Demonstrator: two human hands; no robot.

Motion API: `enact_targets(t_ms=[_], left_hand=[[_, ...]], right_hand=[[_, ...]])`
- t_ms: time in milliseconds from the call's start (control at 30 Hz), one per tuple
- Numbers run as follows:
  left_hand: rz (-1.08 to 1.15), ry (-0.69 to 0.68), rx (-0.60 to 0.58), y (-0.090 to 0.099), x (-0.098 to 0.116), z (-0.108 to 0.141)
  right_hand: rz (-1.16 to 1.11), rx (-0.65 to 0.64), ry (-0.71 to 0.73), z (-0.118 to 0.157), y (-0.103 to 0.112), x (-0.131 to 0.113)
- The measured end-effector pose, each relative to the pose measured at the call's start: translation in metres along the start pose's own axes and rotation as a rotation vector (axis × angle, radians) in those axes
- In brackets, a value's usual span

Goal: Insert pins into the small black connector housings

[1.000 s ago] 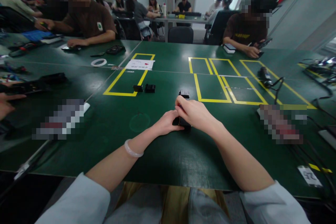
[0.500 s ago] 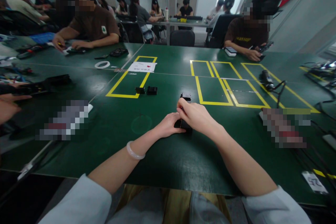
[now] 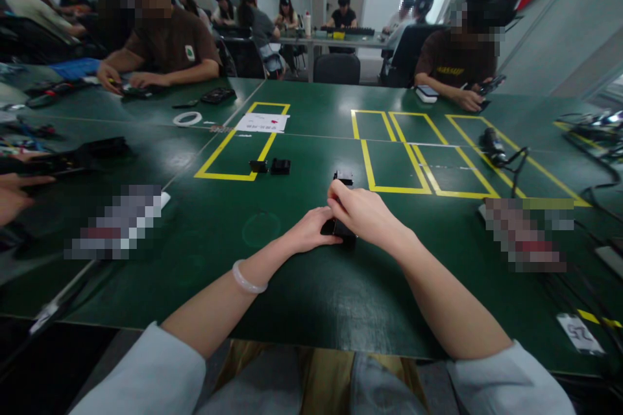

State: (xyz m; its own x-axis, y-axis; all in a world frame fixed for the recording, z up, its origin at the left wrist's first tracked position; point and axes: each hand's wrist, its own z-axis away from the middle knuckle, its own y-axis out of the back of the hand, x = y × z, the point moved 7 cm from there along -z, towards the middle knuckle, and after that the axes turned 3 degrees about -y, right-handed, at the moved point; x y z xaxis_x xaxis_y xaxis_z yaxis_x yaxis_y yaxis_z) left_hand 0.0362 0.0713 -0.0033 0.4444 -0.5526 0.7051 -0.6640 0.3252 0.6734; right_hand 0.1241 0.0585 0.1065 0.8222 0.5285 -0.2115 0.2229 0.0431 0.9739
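My left hand (image 3: 314,231) is curled round the left side of a black boxy part (image 3: 344,231) low over the green table, its thumb along the near edge. Over the top of that part, my right hand (image 3: 357,207) is closed with fingers bent down; whatever its fingertips pinch is hidden behind the hand. Just beyond my fingers a small black and silver block (image 3: 343,177) shows; I cannot tell whether it joins the black part. Two small black pieces, a left one (image 3: 258,166) and a right one (image 3: 281,166), lie on the table to the left.
Yellow tape (image 3: 226,176) marks rectangles on the green table (image 3: 292,298). A paper sheet (image 3: 263,122), a white tape roll (image 3: 187,118) and a black cabled device (image 3: 493,146) lie farther off. Blurred-out devices flank my arms. Co-workers sit opposite; another person's hand (image 3: 19,194) is at left.
The whole view has shifted very slightly. My hands keep the same grip and place on the black part, with no clear movement of the part.
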Motion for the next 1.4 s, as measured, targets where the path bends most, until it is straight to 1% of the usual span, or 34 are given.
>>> enact_targets(t_ms=[167, 367, 667, 833, 1000, 1167, 1400], left_hand=[[0.002, -0.008, 0.0, -0.0005, 0.001, 0.0003], [0.005, -0.016, -0.021, 0.0002, 0.003, 0.0004], [0.01, -0.011, 0.011, -0.0005, 0.0021, -0.0001], [0.018, -0.027, 0.006, -0.0004, 0.0024, 0.0005], [-0.001, -0.009, 0.004, -0.0005, 0.0017, 0.0005], [0.001, -0.012, 0.011, -0.001, 0.0004, 0.0001], [0.022, -0.018, 0.009, -0.002, 0.0, 0.001]], right_hand=[[0.017, -0.007, -0.008, -0.0005, -0.0018, 0.0003], [-0.007, 0.0, 0.025, 0.0006, -0.0014, -0.0014], [-0.001, -0.009, 0.012, 0.001, -0.0008, -0.0017], [0.018, 0.025, 0.004, -0.0001, -0.0006, -0.0018], [0.02, -0.001, -0.011, -0.0013, -0.002, -0.0005], [0.004, 0.004, -0.007, 0.0012, 0.0011, -0.0027], [0.021, 0.008, -0.007, -0.0003, -0.0022, -0.0024]])
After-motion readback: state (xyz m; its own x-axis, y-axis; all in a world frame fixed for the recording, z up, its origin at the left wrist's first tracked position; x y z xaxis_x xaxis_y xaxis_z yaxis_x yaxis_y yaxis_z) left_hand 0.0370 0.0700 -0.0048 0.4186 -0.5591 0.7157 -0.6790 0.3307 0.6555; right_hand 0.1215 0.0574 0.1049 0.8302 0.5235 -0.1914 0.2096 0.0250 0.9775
